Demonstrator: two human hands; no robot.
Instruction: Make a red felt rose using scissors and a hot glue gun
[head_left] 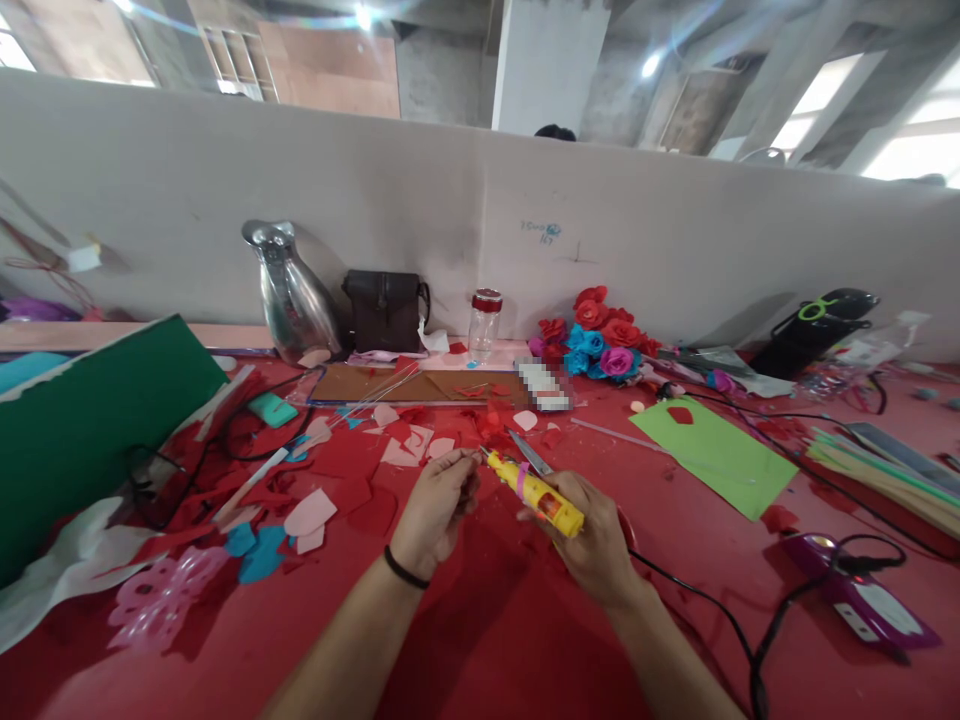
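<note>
My right hand (592,530) is wrapped round a yellow hot glue gun (536,492) with a strip of pink tape on its body. The gun's nozzle points left, close to the fingertips of my left hand (442,500). Thumb and fingers of that left hand are pinched together on something too small to make out. Beyond the gun, the blades of a pair of scissors (529,452) stick out past my right hand; I cannot tell whether that hand also holds them. Cut pink paper petals (409,447) and red paper scraps lie around the left hand on the red table (480,640).
At the back stand a steel jug (289,290), a dark bag (385,312), a glass jar (485,328) and paper flowers (604,340). A green board (90,440) leans at left. On the right are green paper (712,450), a purple power strip (862,595) and black cables (705,590).
</note>
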